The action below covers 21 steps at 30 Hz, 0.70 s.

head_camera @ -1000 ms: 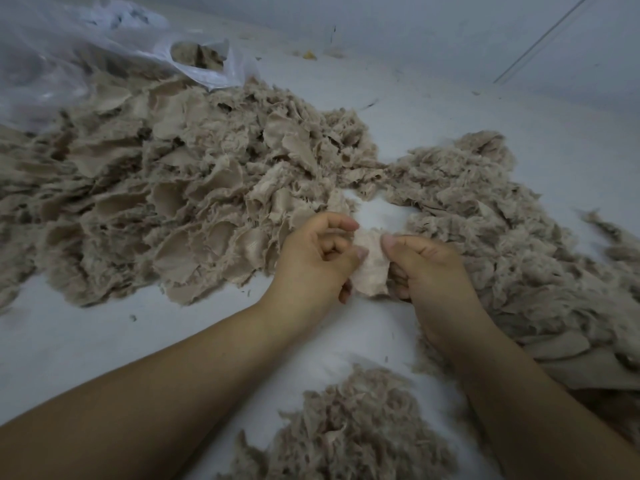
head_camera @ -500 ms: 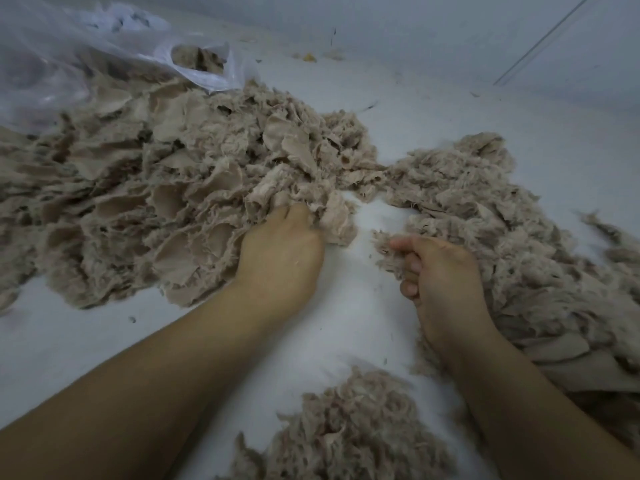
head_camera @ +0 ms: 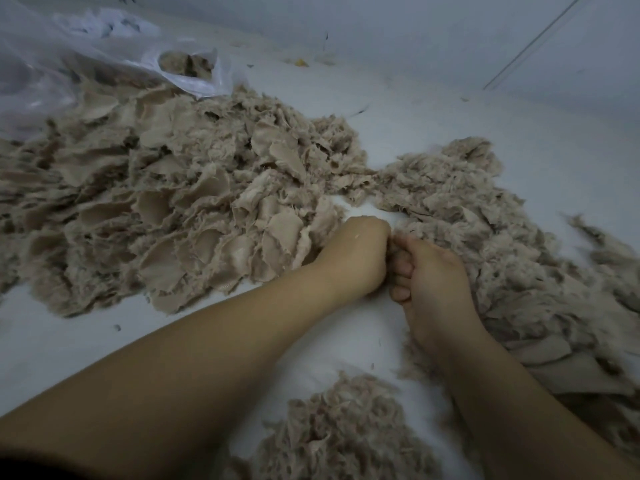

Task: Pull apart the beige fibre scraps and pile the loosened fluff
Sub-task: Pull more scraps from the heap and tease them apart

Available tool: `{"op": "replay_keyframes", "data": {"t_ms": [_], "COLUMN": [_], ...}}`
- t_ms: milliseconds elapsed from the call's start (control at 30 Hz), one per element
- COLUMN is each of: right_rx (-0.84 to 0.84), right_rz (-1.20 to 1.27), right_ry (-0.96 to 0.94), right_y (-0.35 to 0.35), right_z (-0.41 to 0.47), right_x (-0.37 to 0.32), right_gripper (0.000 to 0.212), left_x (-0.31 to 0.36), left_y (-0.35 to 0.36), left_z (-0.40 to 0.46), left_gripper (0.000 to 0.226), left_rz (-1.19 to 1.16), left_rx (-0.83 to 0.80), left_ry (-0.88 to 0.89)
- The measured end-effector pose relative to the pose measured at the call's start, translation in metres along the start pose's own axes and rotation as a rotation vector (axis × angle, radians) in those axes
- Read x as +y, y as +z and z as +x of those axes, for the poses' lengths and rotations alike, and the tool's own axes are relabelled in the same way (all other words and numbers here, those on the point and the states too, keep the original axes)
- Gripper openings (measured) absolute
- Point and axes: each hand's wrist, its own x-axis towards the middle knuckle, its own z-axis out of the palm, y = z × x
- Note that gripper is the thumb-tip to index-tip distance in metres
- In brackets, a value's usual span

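Left hand: the left hand (head_camera: 360, 252) is curled into a fist just at the near edge of the scrap heap; its back is turned to the camera, so what it holds cannot be told.
Right hand: the right hand (head_camera: 429, 271) is placed directly against the left one, with the fingers (head_camera: 401, 266) bent inward; a little beige fibre is seen at the knuckles between the two hands, but a real grip on it cannot be confirmed.
Scraps: the beige fibre scraps (head_camera: 180, 202) are heaped on the left, on the white surface (head_camera: 69, 344), partly spilling from a clear plastic bag (head_camera: 86, 67).
Loosened fluff: one long pile of fluff (head_camera: 502, 237) is spread to the right of the hands, and a smaller fluff pile (head_camera: 346, 438) lies near the body.
Step judged: a scrap is probably being pulled apart between the hands.
Risk, mixing: the two heaps touch behind the hands, so loosened fluff may be dropped among untorn scraps, or whole pieces may be dragged into the fluff.
Risk, tearing: if the scrap is pulled with a weak hold, it may slip out only half opened.
Risk, scatter: light fibres may be carried off the piles by a fast movement of the arms.
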Motion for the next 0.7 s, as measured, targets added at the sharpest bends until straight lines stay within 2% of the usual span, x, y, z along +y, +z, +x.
{"op": "replay_keyframes", "data": {"t_ms": [100,267,367,567,700], "right_rx": [0.035,0.095,0.113,0.117,0.050], "right_rz": [0.021,0.006,0.023,0.000,-0.049], "right_ry": [0.060,0.121,0.135,0.096,0.017], "right_y": [-0.001,0.000,-0.002,-0.003,-0.003], "right_z": [0.003,0.008,0.009,0.009,0.007], "right_x": [-0.004,-0.005,-0.006,-0.004,0.000], "right_gripper": [0.033,0.018,0.018,0.024,0.019], "left_x": [-0.007,-0.014,-0.016,-0.024,-0.023], "left_y": [0.006,0.005,-0.001,-0.017,-0.016], "left_z": [-0.008,-0.030,-0.042,-0.058,-0.055], "left_gripper": [0.011,0.012,0.012,0.026,0.025], "left_rz": [-0.110,-0.204,-0.251,-0.528,-0.583], "left_rx": [0.028,0.057,0.020,-0.013,-0.040], "left_ry": [0.001,0.043,0.022,-0.136,-0.170]}}
